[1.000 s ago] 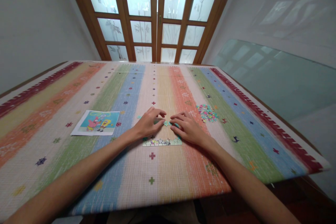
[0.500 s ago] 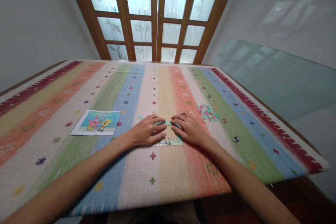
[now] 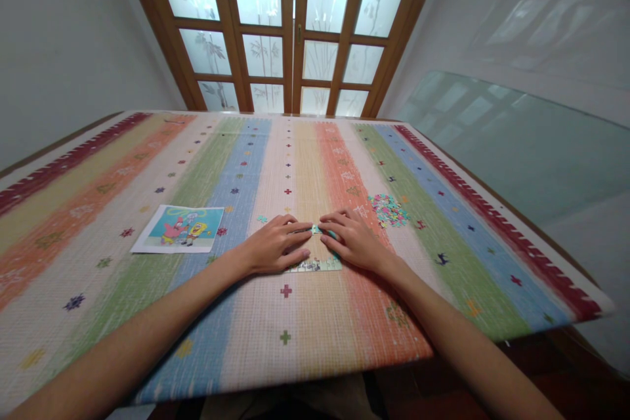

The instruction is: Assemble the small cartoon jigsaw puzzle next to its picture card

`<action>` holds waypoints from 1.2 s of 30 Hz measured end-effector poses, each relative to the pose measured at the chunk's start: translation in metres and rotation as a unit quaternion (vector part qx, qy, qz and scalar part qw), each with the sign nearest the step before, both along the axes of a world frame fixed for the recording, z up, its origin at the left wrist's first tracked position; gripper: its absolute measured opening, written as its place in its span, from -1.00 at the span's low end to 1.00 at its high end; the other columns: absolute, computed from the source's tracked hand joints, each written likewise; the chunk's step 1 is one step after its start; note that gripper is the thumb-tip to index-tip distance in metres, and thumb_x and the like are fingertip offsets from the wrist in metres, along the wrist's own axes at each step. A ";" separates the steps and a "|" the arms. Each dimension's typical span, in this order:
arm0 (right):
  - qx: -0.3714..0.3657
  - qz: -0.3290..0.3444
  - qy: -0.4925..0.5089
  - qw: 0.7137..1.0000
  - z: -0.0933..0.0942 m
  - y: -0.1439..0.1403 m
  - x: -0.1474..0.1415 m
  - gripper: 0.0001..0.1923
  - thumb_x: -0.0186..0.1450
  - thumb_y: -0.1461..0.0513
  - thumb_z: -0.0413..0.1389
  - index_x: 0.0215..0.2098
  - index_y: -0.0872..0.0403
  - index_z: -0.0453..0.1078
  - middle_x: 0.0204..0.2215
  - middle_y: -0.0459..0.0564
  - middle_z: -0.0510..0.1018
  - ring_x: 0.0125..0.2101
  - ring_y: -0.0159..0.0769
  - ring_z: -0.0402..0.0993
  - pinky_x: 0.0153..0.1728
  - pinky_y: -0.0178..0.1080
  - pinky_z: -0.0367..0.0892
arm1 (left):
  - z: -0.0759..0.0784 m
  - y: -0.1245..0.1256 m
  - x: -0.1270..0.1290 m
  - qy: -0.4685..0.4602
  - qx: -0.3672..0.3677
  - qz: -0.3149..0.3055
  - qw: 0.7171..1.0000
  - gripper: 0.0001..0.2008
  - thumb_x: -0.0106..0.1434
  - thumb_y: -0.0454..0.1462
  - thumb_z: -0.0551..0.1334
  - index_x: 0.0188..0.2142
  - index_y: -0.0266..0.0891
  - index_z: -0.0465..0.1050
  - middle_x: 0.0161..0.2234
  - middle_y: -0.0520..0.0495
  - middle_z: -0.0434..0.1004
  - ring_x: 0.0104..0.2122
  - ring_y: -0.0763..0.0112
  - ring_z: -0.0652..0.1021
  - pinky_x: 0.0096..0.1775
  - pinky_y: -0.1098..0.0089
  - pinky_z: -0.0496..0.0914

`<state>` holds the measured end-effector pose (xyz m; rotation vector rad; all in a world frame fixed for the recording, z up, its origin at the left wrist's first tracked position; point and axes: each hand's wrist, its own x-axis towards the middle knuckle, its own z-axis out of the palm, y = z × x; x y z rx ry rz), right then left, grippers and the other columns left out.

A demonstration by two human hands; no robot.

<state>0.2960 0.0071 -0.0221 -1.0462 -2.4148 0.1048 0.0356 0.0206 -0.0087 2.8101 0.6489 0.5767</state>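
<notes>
A partly joined jigsaw strip [image 3: 317, 265] lies on the striped tablecloth [image 3: 315, 328] in front of me. My left hand [image 3: 273, 245] rests flat over its left part, fingers stretched toward the right. My right hand [image 3: 352, 239] lies on the strip's right end, fingertips touching small teal pieces [image 3: 315, 230] between both hands. A heap of loose puzzle pieces [image 3: 388, 210] sits just right of my right hand. One stray teal piece [image 3: 261, 218] lies beyond my left hand.
A printed cartoon picture [image 3: 179, 228] lies flat at the left of the cloth. Wooden glass-paned doors [image 3: 295, 26] stand behind the table. A glass tabletop [image 3: 516, 144] extends to the right. The table's near edge runs below my forearms.
My left hand has flattened and slid down onto the left part of the joined strip, covering it. My right hand has barely moved.
</notes>
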 end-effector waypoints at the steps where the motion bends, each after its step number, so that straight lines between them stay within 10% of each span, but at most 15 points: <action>1: -0.003 -0.001 -0.001 1.000 0.000 0.000 0.000 -0.73 0.45 0.17 0.13 0.04 0.05 0.57 -0.02 0.12 0.63 -0.02 -0.02 0.40 0.05 0.09 0.34 | 0.000 0.000 0.000 0.002 -0.002 -0.001 1.000 -0.65 0.50 -0.09 0.10 0.09 -0.21 0.52 0.17 -0.18 0.53 0.01 0.12 0.50 0.08 0.08 0.37; 36: -0.026 0.041 -0.034 0.998 0.008 -0.004 -0.006 -0.67 0.51 0.17 0.01 0.10 -0.06 0.55 -0.01 0.05 0.62 -0.01 -0.05 0.38 0.09 0.07 0.30 | 0.003 0.000 0.002 0.011 -0.015 -0.004 1.000 -0.66 0.49 -0.10 0.10 0.07 -0.22 0.49 0.10 -0.22 0.56 0.03 0.08 0.51 0.10 0.04 0.35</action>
